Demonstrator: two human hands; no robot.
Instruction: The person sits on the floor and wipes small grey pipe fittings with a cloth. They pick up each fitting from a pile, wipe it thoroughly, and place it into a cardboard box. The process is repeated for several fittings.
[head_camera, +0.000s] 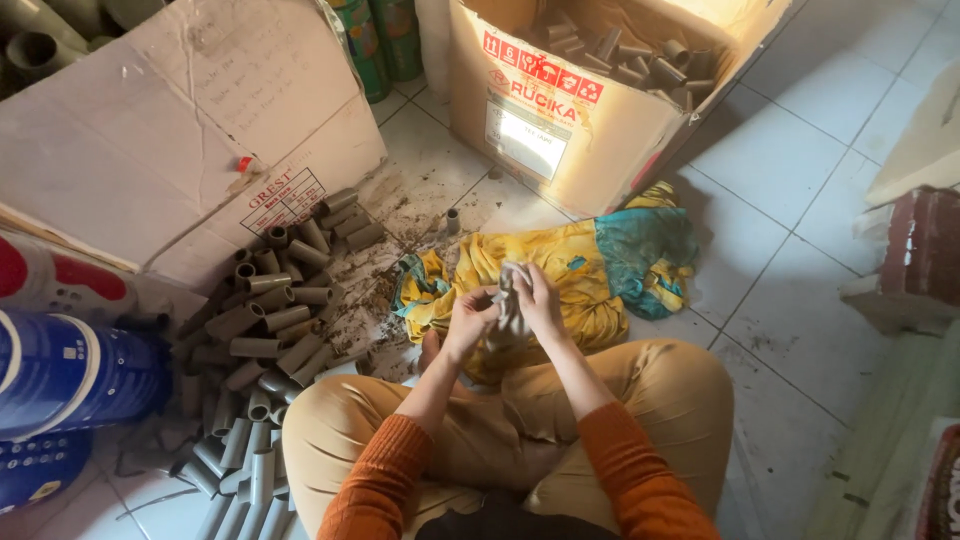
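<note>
Left hand (468, 318) and right hand (538, 300), each grip closed on one grey fitting (508, 300) held between them above the lap, the fitting partly wrapped in a pale cloth. Below lies a yellow-teal rag (570, 270) on the tiled floor (800, 250). To the person's left, a large pile (270, 330) of like fittings; ahead, an open carton (560, 110) holding more. Judged midway: many pieces lie on each side, though which lot is finished cannot be told.

Tiled floor (800, 150) — pipe pieces (270, 330), boxes (560, 110), cloth (590, 270).
</note>
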